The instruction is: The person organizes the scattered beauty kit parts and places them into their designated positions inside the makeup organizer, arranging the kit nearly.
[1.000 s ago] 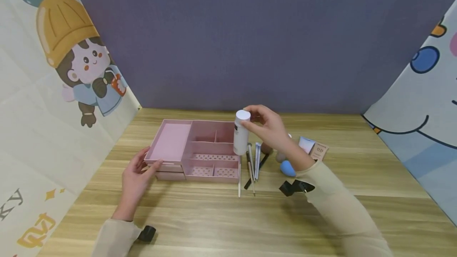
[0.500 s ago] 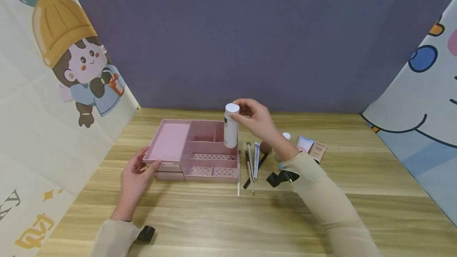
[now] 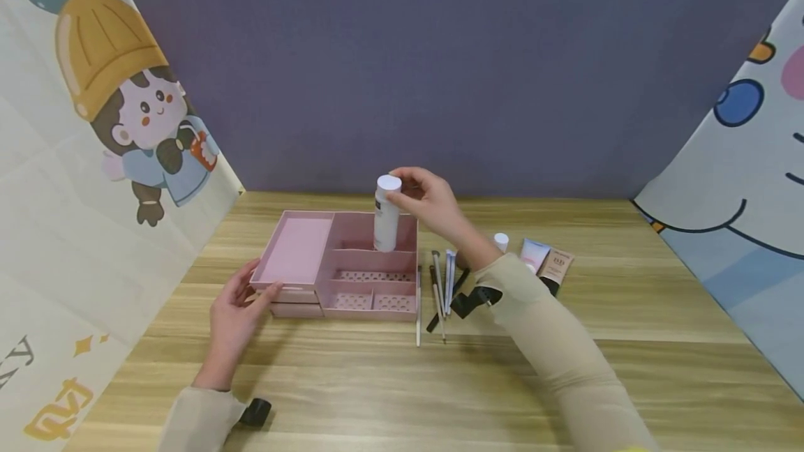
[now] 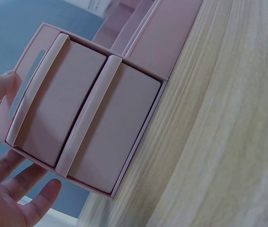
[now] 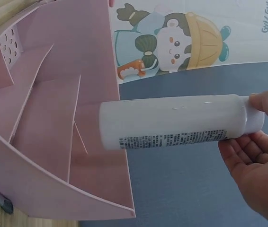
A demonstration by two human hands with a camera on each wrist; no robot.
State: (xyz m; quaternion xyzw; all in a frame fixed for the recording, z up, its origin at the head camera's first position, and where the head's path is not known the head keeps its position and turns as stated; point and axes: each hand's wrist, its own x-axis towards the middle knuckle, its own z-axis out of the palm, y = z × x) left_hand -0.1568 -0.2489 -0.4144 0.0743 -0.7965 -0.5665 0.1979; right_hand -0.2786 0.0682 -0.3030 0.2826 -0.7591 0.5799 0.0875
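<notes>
R hand (image 3: 433, 202) pinches white bottle (image 3: 386, 213) by cap, upright over pink organizer (image 3: 342, 265) rear compartment | L hand (image 3: 234, 316), fingers relaxed, steadies front-left corner | brushes (image 3: 440, 291) just right.

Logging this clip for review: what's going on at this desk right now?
A person's right hand holds a white bottle by its cap end, upright above the back compartments of a pink organizer and not set down. The left hand rests against the organizer's front left corner by the drawers. Brushes and small tubes lie on the wooden table to its right.
</notes>
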